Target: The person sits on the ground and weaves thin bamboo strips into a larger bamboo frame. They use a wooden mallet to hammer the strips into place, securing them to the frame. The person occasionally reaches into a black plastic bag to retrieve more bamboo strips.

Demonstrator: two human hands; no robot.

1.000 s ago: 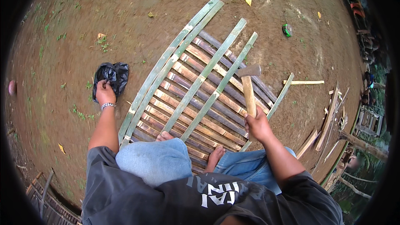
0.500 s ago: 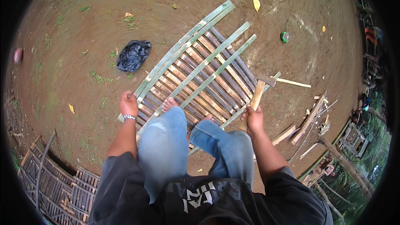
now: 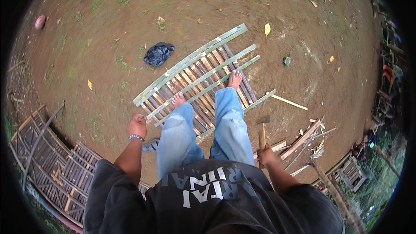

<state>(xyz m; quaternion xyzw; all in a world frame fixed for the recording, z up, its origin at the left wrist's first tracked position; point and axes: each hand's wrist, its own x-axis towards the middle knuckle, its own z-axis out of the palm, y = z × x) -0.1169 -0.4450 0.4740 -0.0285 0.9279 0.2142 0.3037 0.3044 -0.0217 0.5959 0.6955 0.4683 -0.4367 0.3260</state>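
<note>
Below me lies a slatted bamboo panel (image 3: 203,100), its brown slats crossed by long green bamboo strips (image 3: 190,66). Both my bare feet rest on it. My right hand (image 3: 266,155) is wrapped round the wooden handle of a hatchet (image 3: 262,135), held head up to the right of my leg. Off the panel's near left corner, my left hand (image 3: 138,125) is closed with its fingers bent together. Whatever it may hold is too small to make out. A sandal (image 3: 151,146) lies on the ground beside my left leg.
A black plastic bag (image 3: 159,54) lies beyond the panel's left side. Wood offcuts (image 3: 301,139) are scattered at right, near a thin pale stick (image 3: 289,102). A small green round container (image 3: 287,61) sits farther off. Another bamboo slat frame (image 3: 54,164) stands at lower left.
My right foot has stepped forward and right across the slats. The hatchet is lower and nearer my body. My left hand has come away from the panel's corner, and the view has shifted.
</note>
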